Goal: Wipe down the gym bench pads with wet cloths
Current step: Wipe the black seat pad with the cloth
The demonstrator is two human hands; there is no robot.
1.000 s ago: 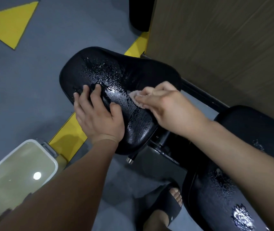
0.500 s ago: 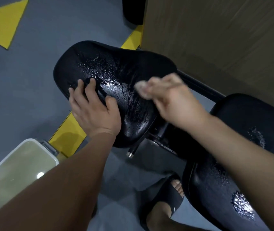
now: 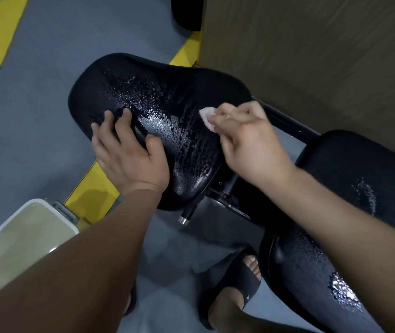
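A black seat pad (image 3: 158,99) fills the middle of the view, its surface beaded with water drops. My left hand (image 3: 129,152) lies flat on the pad's left side, fingers spread. On the pad's right side my right hand (image 3: 249,143) pinches a small pale cloth (image 3: 208,116) and holds it against the pad. A second black pad (image 3: 350,179), also wet, runs along the right under my right forearm.
A white tub of cloudy water (image 3: 23,241) stands on the grey floor at lower left. Yellow floor markings (image 3: 90,188) run beside the pad. A brown wall panel (image 3: 311,56) rises at upper right. My sandalled foot (image 3: 239,280) is below the bench frame.
My right hand has swept the cloth across the pad's right side, lifting slightly then coming back down onto it. My left hand has stayed pressed on the left side.
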